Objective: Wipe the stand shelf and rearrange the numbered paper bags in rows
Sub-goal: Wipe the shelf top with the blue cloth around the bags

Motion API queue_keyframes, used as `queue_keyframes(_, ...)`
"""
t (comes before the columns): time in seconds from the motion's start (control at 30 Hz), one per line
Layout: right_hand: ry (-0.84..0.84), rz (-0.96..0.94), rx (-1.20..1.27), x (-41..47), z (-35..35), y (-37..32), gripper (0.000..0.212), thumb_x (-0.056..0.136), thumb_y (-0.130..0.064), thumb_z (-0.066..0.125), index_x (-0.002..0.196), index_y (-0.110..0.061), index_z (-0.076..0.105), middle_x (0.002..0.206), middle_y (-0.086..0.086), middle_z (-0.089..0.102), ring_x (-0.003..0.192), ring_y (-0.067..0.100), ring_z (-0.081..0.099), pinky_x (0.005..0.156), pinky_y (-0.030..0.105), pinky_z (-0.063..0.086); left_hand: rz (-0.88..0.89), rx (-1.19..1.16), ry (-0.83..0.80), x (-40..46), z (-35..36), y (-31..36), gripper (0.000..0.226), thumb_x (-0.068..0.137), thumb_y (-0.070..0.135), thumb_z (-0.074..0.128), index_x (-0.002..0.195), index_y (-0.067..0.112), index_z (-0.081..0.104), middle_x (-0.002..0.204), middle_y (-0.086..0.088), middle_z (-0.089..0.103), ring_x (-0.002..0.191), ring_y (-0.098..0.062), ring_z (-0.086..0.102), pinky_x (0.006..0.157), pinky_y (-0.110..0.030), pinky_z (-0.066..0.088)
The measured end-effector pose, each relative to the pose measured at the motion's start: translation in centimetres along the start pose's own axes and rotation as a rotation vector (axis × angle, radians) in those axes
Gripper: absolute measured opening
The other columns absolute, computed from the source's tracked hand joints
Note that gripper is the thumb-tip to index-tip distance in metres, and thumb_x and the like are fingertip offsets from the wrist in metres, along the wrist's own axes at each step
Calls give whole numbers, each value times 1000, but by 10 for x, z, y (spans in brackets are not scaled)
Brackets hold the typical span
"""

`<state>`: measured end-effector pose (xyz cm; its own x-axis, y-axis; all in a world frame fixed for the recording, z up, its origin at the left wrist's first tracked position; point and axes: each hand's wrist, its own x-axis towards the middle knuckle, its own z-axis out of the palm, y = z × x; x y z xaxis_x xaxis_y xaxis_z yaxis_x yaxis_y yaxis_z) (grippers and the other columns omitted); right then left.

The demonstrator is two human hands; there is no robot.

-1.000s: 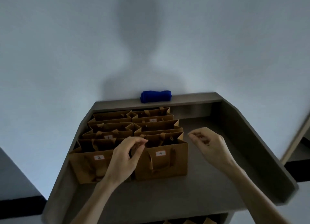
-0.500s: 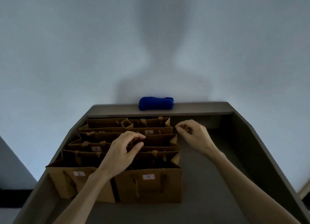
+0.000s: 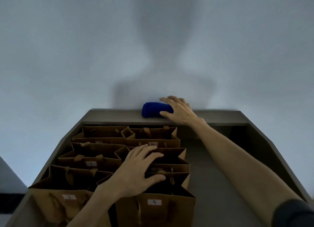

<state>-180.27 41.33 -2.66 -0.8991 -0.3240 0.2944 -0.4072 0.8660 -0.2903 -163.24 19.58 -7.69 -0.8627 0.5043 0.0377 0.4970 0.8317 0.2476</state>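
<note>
Several brown paper bags stand in two columns on the left half of the grey stand shelf (image 3: 212, 175). The front right bag (image 3: 158, 208) is labelled 5, the front left bag (image 3: 56, 204) is labelled 2, and a middle left bag (image 3: 91, 158) is labelled 1. My left hand (image 3: 137, 170) rests with spread fingers over the open tops of the right column. A rolled blue cloth (image 3: 156, 110) lies on the back ledge (image 3: 110, 116). My right hand (image 3: 180, 110) is on the cloth's right end, fingers over it and thumb in front.
A plain grey wall rises behind the stand. Raised side walls (image 3: 265, 152) border the shelf. The shelf's right half holds only my right forearm.
My right hand has reached from above the bags to the back ledge and onto the blue cloth. My left hand has flattened over the right column. The view has moved closer.
</note>
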Motion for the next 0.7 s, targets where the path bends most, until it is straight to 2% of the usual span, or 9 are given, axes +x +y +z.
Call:
queue_keyframes(0.1,-116,-3,-137,26,9,-1,68,93,-61,47,151,-46,15,161,3,14,142,39,17,113,60,21,26,9,22,1,1,-2,71,79,76,34,144,48,21,159,19,1,139,1,-14,116,-32,-9)
queue_keyframes(0.17,-136,-2,-205,37,14,-2,67,92,-64,44,150,-49,13,159,4,11,140,41,18,112,60,24,45,8,39,2,2,-4,64,86,70,38,144,46,24,159,18,2,139,1,-14,114,-31,-10)
queue_keyframes(0.33,-206,-6,-287,35,24,5,61,98,-55,42,151,-44,14,152,10,31,133,38,33,107,60,31,72,15,53,-1,5,-8,58,90,66,39,143,44,28,159,15,5,146,-5,-9,114,-32,-10)
queue_keyframes(0.47,-116,27,-267,24,22,1,52,101,-43,42,149,-37,24,147,10,40,128,39,42,101,61,39,77,0,67,-5,5,-8,55,91,63,42,141,42,33,159,14,8,147,-7,-6,116,-33,-8)
queue_keyframes(0.57,27,37,-215,-2,18,-1,47,100,-41,44,145,-33,31,133,13,51,114,36,54,89,53,47,102,-14,74,-7,1,-8,50,90,57,50,137,44,39,159,13,11,147,-10,-3,116,-34,-7)
queue_keyframes(0.63,125,60,-124,-29,16,4,45,99,-42,45,141,-31,35,123,11,56,104,31,59,83,47,50,122,-3,96,-7,0,-10,45,89,52,55,132,43,46,158,11,15,147,-13,3,116,-36,-3)
queue_keyframes(0.7,201,77,30,-60,14,12,41,99,-42,46,137,-30,39,120,7,58,101,24,60,83,46,52,129,15,123,-6,-1,-12,36,90,47,56,125,41,53,157,9,21,146,-15,10,117,-40,3)
